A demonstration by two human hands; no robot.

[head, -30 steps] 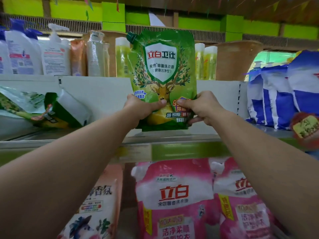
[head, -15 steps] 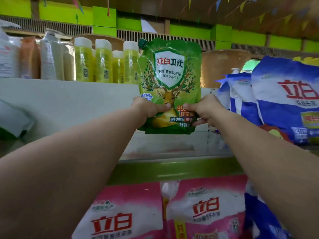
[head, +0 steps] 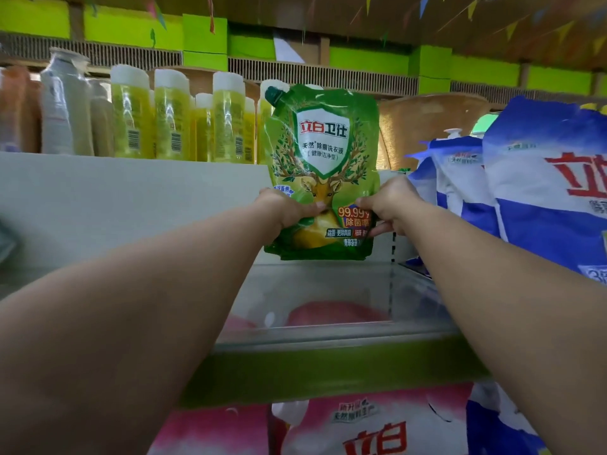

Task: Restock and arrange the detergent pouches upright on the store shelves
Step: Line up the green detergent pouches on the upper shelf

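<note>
Pouch (head: 323,165) still upright, we keep left hand (head: 285,210) and right hand (head: 389,205) pinching its lower edges, now farther right, just above glass shelf (head: 328,290), nearer blue bags (head: 542,192).

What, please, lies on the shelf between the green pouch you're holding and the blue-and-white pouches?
Nothing: in the head view, only bare glass shelf separates the green pouch from the blue-and-white pouches.

Cut off at 3 o'clock: blue-and-white bags (head: 542,198). Cropped at 6 o'clock: pink pouches (head: 377,428). Smeared at 9 o'clock: bottles (head: 62,103). Hidden behind green pouch (head: 323,165): fingers of both hands.
</note>
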